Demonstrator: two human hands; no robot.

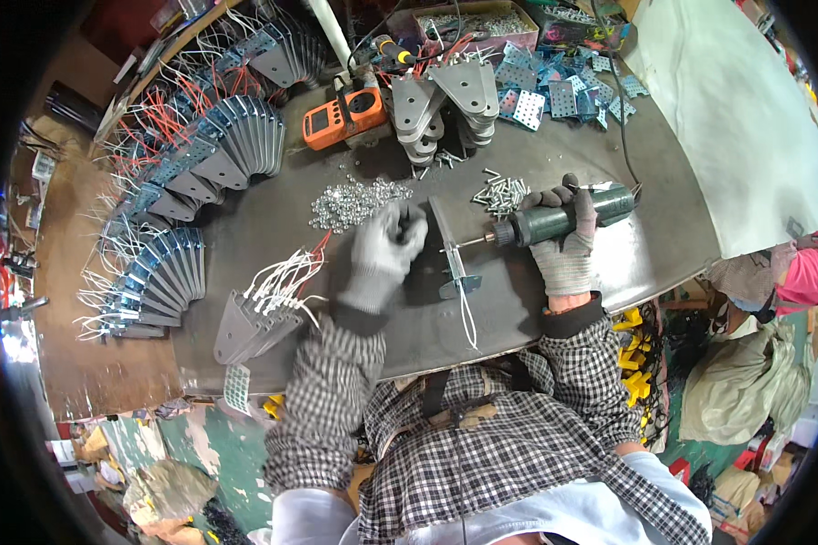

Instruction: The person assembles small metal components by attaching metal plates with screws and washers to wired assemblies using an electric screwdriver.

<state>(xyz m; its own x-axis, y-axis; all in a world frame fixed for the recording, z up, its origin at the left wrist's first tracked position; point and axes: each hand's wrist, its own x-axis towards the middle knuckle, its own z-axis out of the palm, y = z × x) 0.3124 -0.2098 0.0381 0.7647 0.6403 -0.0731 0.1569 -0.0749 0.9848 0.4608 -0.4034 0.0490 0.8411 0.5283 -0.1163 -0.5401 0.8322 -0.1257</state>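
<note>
R hand [563, 245] wrapped round dk green elec. screwdriver [554, 222], bit at grey metal bracket [447, 227] on table [409, 331], btwn hands. L hand [386, 250] apart, curled, blurred; can't tell if holding anything. Back: open box [482, 41] w/ small metal hardware [477, 22].

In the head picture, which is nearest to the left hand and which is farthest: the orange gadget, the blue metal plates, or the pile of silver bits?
From the left hand:
1. Pile of silver bits: close by, just up and left.
2. Orange gadget: farther up, leftward.
3. Blue metal plates: farthest, up and right.
</note>
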